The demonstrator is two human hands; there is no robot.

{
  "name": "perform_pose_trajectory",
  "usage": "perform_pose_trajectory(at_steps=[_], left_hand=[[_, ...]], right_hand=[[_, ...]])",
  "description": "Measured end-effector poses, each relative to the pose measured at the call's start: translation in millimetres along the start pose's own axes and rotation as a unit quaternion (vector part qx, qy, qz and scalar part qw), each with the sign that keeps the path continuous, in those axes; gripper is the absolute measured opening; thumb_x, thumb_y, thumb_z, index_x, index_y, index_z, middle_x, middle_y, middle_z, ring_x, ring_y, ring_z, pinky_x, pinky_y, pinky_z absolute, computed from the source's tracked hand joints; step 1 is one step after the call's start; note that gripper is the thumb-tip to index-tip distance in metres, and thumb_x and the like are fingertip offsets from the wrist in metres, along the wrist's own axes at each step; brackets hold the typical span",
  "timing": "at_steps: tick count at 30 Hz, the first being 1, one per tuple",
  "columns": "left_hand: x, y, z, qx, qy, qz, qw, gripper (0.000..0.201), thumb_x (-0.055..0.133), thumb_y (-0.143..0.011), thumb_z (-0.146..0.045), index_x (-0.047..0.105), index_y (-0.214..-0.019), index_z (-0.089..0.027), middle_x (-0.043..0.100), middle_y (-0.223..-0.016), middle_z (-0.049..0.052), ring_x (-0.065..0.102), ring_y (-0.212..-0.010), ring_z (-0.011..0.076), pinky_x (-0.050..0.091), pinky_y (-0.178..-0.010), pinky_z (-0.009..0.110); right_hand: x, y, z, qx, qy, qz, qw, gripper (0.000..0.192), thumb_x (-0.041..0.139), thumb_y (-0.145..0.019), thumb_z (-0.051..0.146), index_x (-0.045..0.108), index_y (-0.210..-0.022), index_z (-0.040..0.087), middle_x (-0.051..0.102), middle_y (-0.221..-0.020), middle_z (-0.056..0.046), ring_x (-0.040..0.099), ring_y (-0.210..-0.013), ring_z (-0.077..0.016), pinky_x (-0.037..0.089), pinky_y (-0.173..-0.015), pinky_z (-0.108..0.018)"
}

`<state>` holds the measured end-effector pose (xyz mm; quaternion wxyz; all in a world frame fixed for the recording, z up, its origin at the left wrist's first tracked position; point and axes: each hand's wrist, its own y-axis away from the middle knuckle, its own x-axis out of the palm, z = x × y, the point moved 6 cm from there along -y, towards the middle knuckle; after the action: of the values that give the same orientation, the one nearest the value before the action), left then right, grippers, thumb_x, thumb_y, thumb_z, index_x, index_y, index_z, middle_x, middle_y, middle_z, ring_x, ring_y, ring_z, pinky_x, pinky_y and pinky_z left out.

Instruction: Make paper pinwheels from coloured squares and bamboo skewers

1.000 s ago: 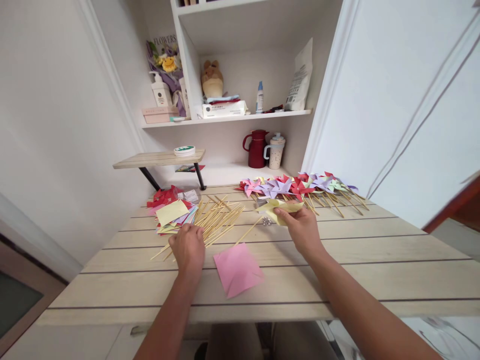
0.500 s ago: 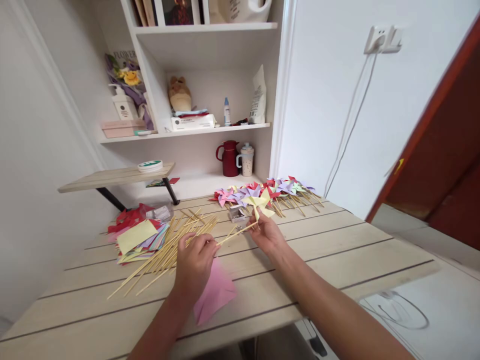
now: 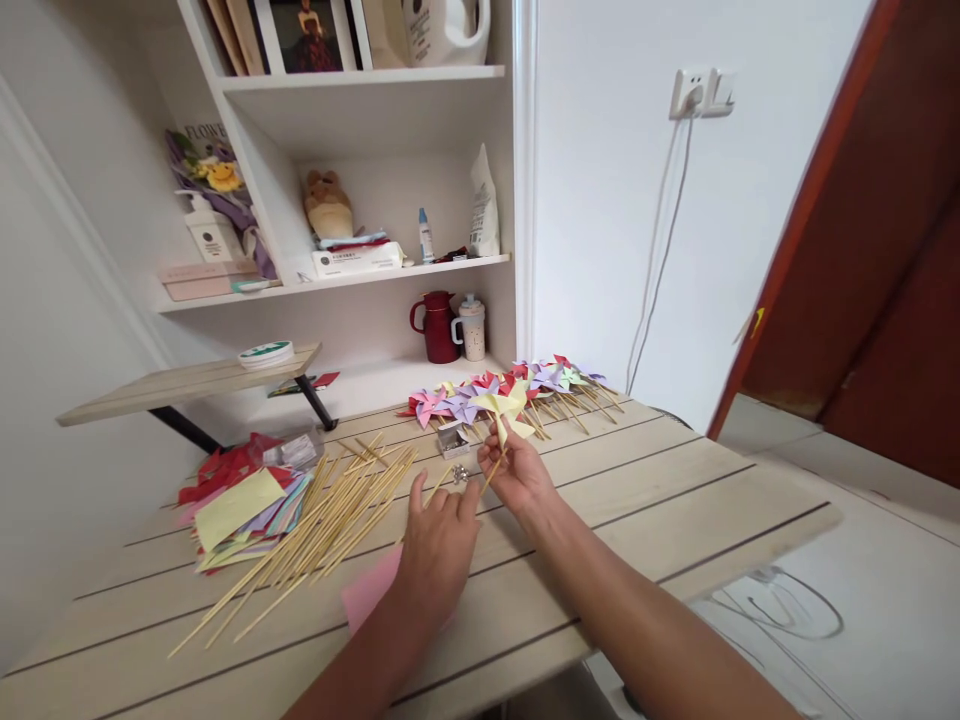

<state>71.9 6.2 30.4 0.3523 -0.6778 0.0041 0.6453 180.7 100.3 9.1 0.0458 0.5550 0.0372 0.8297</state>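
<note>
Hands have drawn together over the counter (image 3: 675,500) since a second ago: our left hand (image 3: 439,545), then resting on the stick pile, has left it and now sits beside the right hand (image 3: 517,478), its fingers loosely spread and pointing at the stick's lower end, closed on nothing we can see; the right hand, which was pressing the yellow pinwheel (image 3: 508,408) flat by its paper, now has its fingers pinched on the pinwheel's stick (image 3: 491,470) and holds it tilted up off the counter, head toward the row of finished pinwheels (image 3: 517,385); we judge the paper head is now on its stick, so this one looks near done.

The pinwheel is thin matte paper, folded into pointed vanes; its stick is slim pale wood, straight and round, like the loose sticks (image 3: 322,525) fanned out to the left; the paper stack (image 3: 240,505) beyond them is flat squares in yellow, red and purple; a pink sheet (image 3: 367,597) lies half under our left wrist; small shiny pins (image 3: 459,474) lie just past the fingertips, by a little open box (image 3: 452,438); the counter is pale planked wood with dark seams.
</note>
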Motion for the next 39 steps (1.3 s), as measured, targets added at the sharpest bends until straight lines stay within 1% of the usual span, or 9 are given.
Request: perform_pose_trajectory(at_steps=[5, 8, 12, 16, 21, 25, 29, 33, 39], left_hand=[[0.8, -27, 1, -0.100, 0.098, 0.029, 0.990, 0.039, 0.053, -0.092, -0.022, 0.054, -0.131, -0.015, 0.075, -0.093, 0.010, 0.068, -0.094, 0.0276, 0.027, -0.110, 0.057], [11.6, -37, 8, -0.128, 0.183, 0.068, 0.972, 0.041, 0.047, -0.092, -0.017, 0.051, -0.133, -0.016, 0.076, -0.092, 0.009, 0.070, -0.093, 0.0264, 0.040, -0.101, 0.048], [33.2, -31, 20, -0.185, 0.318, 0.089, 0.926, 0.055, 0.042, -0.089, -0.009, 0.038, -0.143, -0.015, 0.077, -0.089, 0.007, 0.070, -0.086, 0.0233, 0.050, -0.076, 0.035], [48.1, -18, 22, -0.169, 0.391, 0.063, 0.903, 0.063, 0.052, -0.084, -0.011, 0.034, -0.144, -0.018, 0.075, -0.092, 0.004, 0.069, -0.089, 0.0200, 0.050, -0.082, 0.033], [46.6, -17, 24, -0.147, 0.352, 0.074, 0.921, 0.058, 0.047, -0.082, -0.003, 0.050, -0.135, -0.023, 0.071, -0.081, -0.001, 0.067, -0.080, 0.0170, 0.049, -0.077, 0.030], [15.3, -24, 32, -0.124, 0.266, 0.039, 0.955, 0.020, 0.057, -0.085, -0.012, 0.072, -0.095, -0.023, 0.073, -0.092, 0.004, 0.065, -0.091, 0.0199, 0.047, -0.083, 0.033], [-3.7, -17, 27, -0.076, 0.115, 0.093, 0.986, 0.006, 0.069, -0.085, -0.027, 0.074, -0.083, -0.024, 0.074, -0.093, 0.005, 0.064, -0.094, 0.0254, 0.043, -0.086, 0.040], [7.5, -2, 7, -0.020, 0.027, 0.165, 0.986, 0.011, 0.066, -0.087, -0.025, 0.072, -0.079, -0.022, 0.072, -0.087, 0.007, 0.065, -0.089, 0.0260, 0.043, -0.081, 0.039], [21.5, -6, -10, 0.026, -0.013, 0.138, 0.990, 0.027, 0.054, -0.077, 0.004, 0.070, -0.079, -0.018, 0.069, -0.081, 0.010, 0.064, -0.082, 0.0246, 0.044, -0.076, 0.037]], right_hand=[[0, 0, -1, -0.002, -0.001, 0.001, 1.000, 0.015, 0.078, -0.078, 0.021, 0.064, -0.075, 0.019, 0.062, -0.060, 0.004, 0.055, -0.048, -0.0069, 0.054, -0.048, -0.017], [2, 1, 2, -0.012, -0.015, 0.006, 1.000, 0.016, 0.079, -0.078, 0.020, 0.063, -0.076, 0.019, 0.063, -0.065, 0.005, 0.054, -0.050, -0.0049, 0.054, -0.051, -0.015], [7, 4, 3, -0.014, -0.018, 0.030, 0.999, 0.020, 0.082, -0.074, 0.021, 0.062, -0.076, 0.021, 0.062, -0.067, 0.006, 0.054, -0.052, -0.0054, 0.054, -0.054, -0.017], [11, 8, 2, -0.006, -0.018, 0.041, 0.999, 0.018, 0.081, -0.074, 0.019, 0.063, -0.075, 0.020, 0.063, -0.069, 0.005, 0.055, -0.054, -0.0062, 0.054, -0.055, -0.018], [12, 10, 11, -0.008, -0.025, 0.046, 0.999, 0.012, 0.077, -0.079, 0.019, 0.065, -0.077, 0.019, 0.063, -0.070, 0.004, 0.055, -0.055, -0.0063, 0.053, -0.056, -0.019], [11, 10, 26, -0.027, -0.026, 0.040, 0.998, 0.010, 0.075, -0.080, 0.018, 0.065, -0.080, 0.020, 0.064, -0.071, 0.005, 0.054, -0.054, -0.0066, 0.053, -0.055, -0.019], [11, 11, 36, -0.048, -0.031, 0.036, 0.998, 0.011, 0.076, -0.079, 0.018, 0.065, -0.080, 0.020, 0.065, -0.070, 0.005, 0.053, -0.053, -0.0064, 0.052, -0.055, -0.019], [14, 13, 33, -0.042, -0.031, 0.044, 0.998, 0.012, 0.077, -0.078, 0.018, 0.065, -0.081, 0.019, 0.063, -0.069, 0.006, 0.053, -0.054, -0.0052, 0.050, -0.055, -0.018], [15, 15, 28, -0.035, -0.004, 0.052, 0.998, 0.013, 0.078, -0.078, 0.020, 0.065, -0.080, 0.019, 0.064, -0.070, 0.006, 0.052, -0.053, -0.0051, 0.050, -0.055, -0.019]])
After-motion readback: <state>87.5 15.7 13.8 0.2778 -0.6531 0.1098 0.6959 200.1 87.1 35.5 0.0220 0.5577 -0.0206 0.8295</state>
